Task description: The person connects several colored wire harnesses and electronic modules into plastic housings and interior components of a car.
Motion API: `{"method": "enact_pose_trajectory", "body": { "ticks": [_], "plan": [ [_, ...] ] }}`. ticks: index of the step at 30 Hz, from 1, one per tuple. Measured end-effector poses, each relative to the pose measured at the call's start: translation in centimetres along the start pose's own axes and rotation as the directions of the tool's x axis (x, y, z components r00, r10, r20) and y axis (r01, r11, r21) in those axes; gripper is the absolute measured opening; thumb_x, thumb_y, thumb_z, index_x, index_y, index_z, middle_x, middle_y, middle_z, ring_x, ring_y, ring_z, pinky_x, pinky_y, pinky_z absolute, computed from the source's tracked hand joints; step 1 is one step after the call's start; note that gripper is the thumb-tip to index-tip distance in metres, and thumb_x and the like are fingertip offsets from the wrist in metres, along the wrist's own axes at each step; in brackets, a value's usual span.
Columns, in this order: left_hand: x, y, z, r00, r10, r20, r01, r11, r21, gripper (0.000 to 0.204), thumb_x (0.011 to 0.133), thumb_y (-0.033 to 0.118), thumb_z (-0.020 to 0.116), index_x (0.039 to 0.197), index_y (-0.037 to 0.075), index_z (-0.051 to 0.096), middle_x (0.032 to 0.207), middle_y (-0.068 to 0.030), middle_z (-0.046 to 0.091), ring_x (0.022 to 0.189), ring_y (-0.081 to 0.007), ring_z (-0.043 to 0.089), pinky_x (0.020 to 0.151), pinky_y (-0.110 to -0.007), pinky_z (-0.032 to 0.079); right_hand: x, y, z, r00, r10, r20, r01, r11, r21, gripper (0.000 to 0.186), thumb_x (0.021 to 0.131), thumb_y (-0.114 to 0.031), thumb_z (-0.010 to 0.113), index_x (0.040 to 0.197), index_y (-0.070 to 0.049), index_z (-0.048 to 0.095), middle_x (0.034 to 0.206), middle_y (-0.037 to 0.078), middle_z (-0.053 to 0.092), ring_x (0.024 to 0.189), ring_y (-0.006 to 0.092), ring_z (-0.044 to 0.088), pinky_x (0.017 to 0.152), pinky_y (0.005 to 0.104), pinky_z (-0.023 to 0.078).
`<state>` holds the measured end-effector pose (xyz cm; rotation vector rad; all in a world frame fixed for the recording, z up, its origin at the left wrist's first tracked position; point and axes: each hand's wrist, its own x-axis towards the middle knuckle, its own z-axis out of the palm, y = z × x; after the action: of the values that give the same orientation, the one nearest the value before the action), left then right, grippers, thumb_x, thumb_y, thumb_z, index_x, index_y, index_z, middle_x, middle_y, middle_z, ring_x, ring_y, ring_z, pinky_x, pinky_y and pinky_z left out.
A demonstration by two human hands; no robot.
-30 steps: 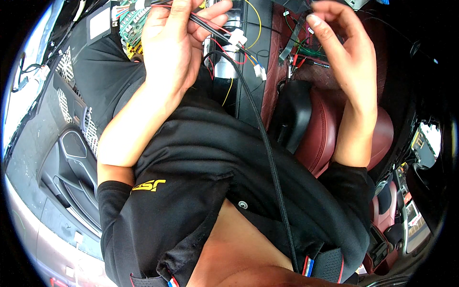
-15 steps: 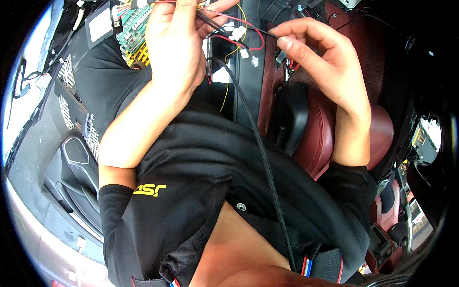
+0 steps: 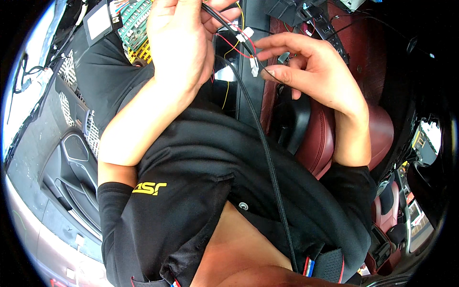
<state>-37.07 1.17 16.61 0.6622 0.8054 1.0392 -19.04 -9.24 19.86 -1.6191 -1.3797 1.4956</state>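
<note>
My left hand (image 3: 181,45) is closed around a bundle of thin wires (image 3: 220,18), black and red, at the top of the view. From it the wires hang toward the right, ending in small white connectors (image 3: 254,67). My right hand (image 3: 313,67) is just right of these ends, thumb and fingers apart, with a thin black wire running close to the thumb tip. Whether the thumb touches that wire I cannot tell. A loose red wire (image 3: 228,44) loops among the connectors. The upper fingertips of my left hand are partly cut off by the frame.
A green circuit board (image 3: 136,26) on a yellow piece and a silver-grey box (image 3: 99,25) lie at upper left. A black braided cable (image 3: 262,138) crosses my shirt. Dark red seats (image 3: 318,136) stand right, a car door panel (image 3: 71,177) left, and black trim parts (image 3: 287,12) at upper right.
The fingers of my right hand have spread from a pinch on a black wire, and the hand has shifted slightly left and down. The connectors have swung a little. My left hand keeps its hold.
</note>
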Motion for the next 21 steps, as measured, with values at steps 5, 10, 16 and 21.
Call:
{"method": "enact_pose_trajectory", "body": {
  "ticks": [5,10,16,21],
  "plan": [
    [-0.28,0.42,0.60,0.999,-0.012,0.033,0.014,0.998,-0.058,0.043,0.107,0.034,0.051,0.125,-0.004,0.059,0.107,-0.0072,0.072,0.092,-0.0156,0.073,0.069,-0.023,0.058,-0.10,-0.62,-0.33,1.000,0.004,0.015,-0.003,0.995,-0.104,0.037,0.089,-0.005,0.070,0.125,-0.001,0.067,0.107,0.009,0.073,0.057,0.0000,0.051,0.050,0.0180,0.044],
    [-0.44,0.73,0.96,0.998,-0.033,0.057,0.039,0.995,-0.096,0.046,0.107,0.035,0.050,0.129,-0.005,0.057,0.110,-0.0074,0.071,0.094,-0.0154,0.072,0.073,-0.024,0.059,-0.14,-0.73,-0.11,0.999,-0.033,-0.014,0.031,0.992,-0.119,0.037,0.087,-0.009,0.073,0.122,-0.003,0.068,0.100,0.006,0.075,0.055,0.0020,0.053,0.050,0.0201,0.044],
    [-0.35,0.54,0.85,0.997,-0.033,0.066,0.040,0.993,-0.114,0.047,0.107,0.034,0.050,0.131,-0.006,0.055,0.114,-0.0084,0.070,0.096,-0.0161,0.072,0.075,-0.025,0.060,-0.11,-0.66,-0.18,0.998,-0.049,-0.032,0.044,0.986,-0.162,0.036,0.084,-0.016,0.077,0.118,-0.007,0.070,0.093,0.004,0.077,0.054,0.0061,0.057,0.052,0.0246,0.046],
    [-0.41,0.57,0.74,0.995,-0.033,0.092,0.046,0.989,-0.140,0.050,0.107,0.035,0.050,0.133,-0.007,0.053,0.118,-0.0092,0.069,0.098,-0.0173,0.072,0.078,-0.026,0.060,-0.07,-0.43,-0.27,0.999,-0.044,0.010,0.045,0.987,-0.155,0.040,0.086,-0.006,0.074,0.125,0.000,0.065,0.101,0.007,0.072,0.056,0.0004,0.050,0.049,0.0187,0.043]
  ]
}}
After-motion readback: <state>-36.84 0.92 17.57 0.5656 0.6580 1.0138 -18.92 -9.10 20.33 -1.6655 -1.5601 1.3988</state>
